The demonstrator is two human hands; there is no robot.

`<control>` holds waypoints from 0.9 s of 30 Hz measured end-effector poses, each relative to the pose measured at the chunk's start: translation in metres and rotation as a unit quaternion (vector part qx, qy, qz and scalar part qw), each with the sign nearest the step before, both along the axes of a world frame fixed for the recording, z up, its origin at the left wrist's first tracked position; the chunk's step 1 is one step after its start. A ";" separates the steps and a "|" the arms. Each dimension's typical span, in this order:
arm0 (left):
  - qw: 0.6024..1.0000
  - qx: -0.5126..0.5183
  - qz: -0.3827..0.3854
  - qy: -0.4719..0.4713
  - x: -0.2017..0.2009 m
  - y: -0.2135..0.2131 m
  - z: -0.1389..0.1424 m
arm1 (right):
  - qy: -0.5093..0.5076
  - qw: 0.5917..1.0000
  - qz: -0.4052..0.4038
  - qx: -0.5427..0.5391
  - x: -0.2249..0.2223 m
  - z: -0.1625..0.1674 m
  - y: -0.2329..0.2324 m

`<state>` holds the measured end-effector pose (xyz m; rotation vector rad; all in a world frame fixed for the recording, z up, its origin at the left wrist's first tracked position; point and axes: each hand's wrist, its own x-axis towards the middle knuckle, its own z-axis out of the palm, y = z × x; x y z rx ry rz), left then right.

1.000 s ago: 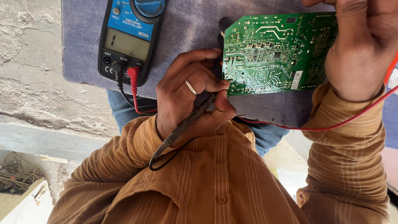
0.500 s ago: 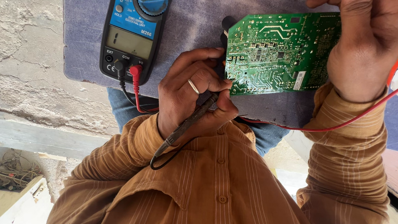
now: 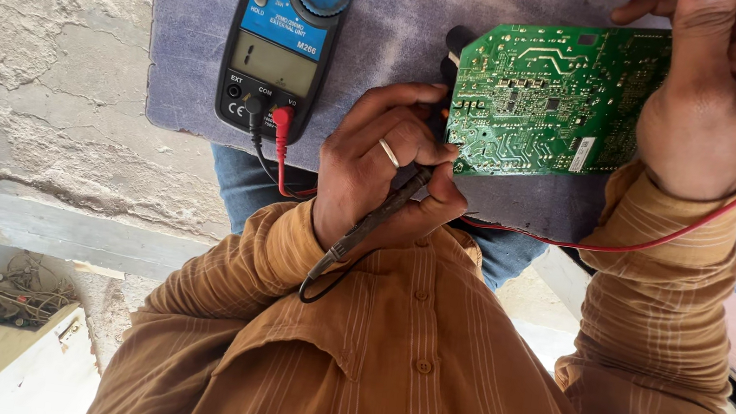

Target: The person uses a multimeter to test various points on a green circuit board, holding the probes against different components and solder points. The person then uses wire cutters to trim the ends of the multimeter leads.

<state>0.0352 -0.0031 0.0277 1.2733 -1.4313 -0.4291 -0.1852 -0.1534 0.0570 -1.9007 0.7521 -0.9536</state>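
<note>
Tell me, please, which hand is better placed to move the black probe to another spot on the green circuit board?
Left. The left hand already pinches the black probe, tip at the green circuit board's left edge; the right hand lies over the board's right end.

The grey work surface [image 3: 385, 69] is crowded. The blue meter [image 3: 281, 37] fills its left part, and the green circuit board [image 3: 554, 99] fills the right. Between them runs one bare strip — narrow and blocked at its near end by the left hand [image 3: 386, 176] holding the black probe [image 3: 375, 222]. The right hand [image 3: 728, 92] covers the board's right end. A red lead [image 3: 693, 224] crosses the right near edge, and red and black leads [image 3: 272, 153] hang off the meter's near end — snags for any pass there.
</note>
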 end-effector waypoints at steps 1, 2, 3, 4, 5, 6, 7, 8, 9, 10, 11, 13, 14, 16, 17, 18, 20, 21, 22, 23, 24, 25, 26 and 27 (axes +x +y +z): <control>1.000 0.001 0.001 -0.002 0.000 0.000 0.000 | 0.000 1.000 -0.001 0.000 0.000 -0.001 0.000; 1.000 0.002 -0.001 -0.002 0.000 0.000 0.000 | -0.001 1.000 -0.002 0.001 0.000 -0.001 -0.001; 1.000 0.002 -0.002 -0.001 0.000 0.000 -0.001 | -0.002 1.000 -0.003 0.002 -0.001 -0.002 -0.001; 1.000 0.003 -0.003 -0.001 0.000 0.001 -0.001 | -0.002 1.000 -0.004 0.001 -0.002 -0.002 -0.001; 1.000 0.003 -0.002 -0.002 0.000 0.001 -0.001 | -0.002 1.000 -0.006 0.003 -0.002 -0.003 -0.001; 1.000 0.003 -0.001 -0.003 0.000 0.001 -0.001 | -0.005 1.000 -0.006 0.003 -0.003 -0.003 -0.001; 1.000 0.003 0.000 -0.004 0.000 0.001 -0.001 | -0.006 1.000 -0.008 0.004 -0.004 -0.003 -0.001; 1.000 0.002 0.001 -0.001 0.000 0.001 0.000 | -0.008 1.000 -0.011 0.004 -0.004 -0.004 0.000; 1.000 0.001 0.002 0.001 0.000 0.001 0.000 | -0.010 1.000 -0.013 0.008 -0.004 -0.003 0.000; 1.000 0.000 0.003 0.005 -0.001 0.001 0.001 | -0.011 1.000 -0.019 0.010 -0.003 -0.003 0.000; 1.000 0.004 0.005 0.006 -0.001 0.001 0.002 | -0.013 1.000 -0.024 0.013 -0.003 -0.001 0.000; 1.000 0.005 0.009 0.007 0.000 0.000 0.005 | -0.022 0.999 -0.041 0.020 0.001 0.004 0.001; 1.000 0.001 0.009 0.008 -0.001 0.000 0.006 | -0.026 0.998 -0.051 0.013 0.002 0.008 0.002; 1.000 -0.004 0.012 0.006 -0.001 0.000 0.010 | -0.027 0.997 -0.072 -0.022 0.005 0.019 0.008; 1.000 -0.003 0.013 0.012 -0.001 0.000 0.012 | -0.023 0.996 -0.079 -0.044 0.006 0.024 0.012; 1.000 0.000 0.014 0.018 -0.001 0.000 0.014 | -0.007 0.994 -0.085 -0.070 0.005 0.031 0.017; 1.000 0.000 0.013 0.019 0.000 -0.001 0.016 | -0.023 0.992 -0.082 -0.088 0.006 0.039 0.032; 1.000 -0.002 0.011 0.013 0.000 -0.002 0.017 | -0.054 0.993 -0.074 -0.080 0.008 0.039 0.041; 1.000 -0.005 0.009 0.008 0.001 -0.002 0.018 | -0.043 0.992 -0.079 -0.085 0.008 0.039 0.051; 1.000 -0.006 0.008 0.016 0.001 -0.002 0.018 | -0.031 0.992 -0.085 -0.090 0.008 0.038 0.062; 1.000 -0.007 0.007 0.025 0.001 -0.002 0.017 | -0.012 0.991 -0.094 -0.098 0.010 0.034 0.072; 0.999 -0.008 0.005 0.035 0.001 -0.002 0.017 | 0.007 0.989 -0.104 -0.107 0.010 0.030 0.081; 1.000 -0.011 0.003 0.028 0.002 -0.002 0.016 | -0.011 0.989 -0.101 -0.103 0.013 0.023 0.091; 1.000 -0.009 0.001 0.024 0.002 -0.001 0.015 | 0.002 0.991 -0.097 -0.096 0.013 0.019 0.100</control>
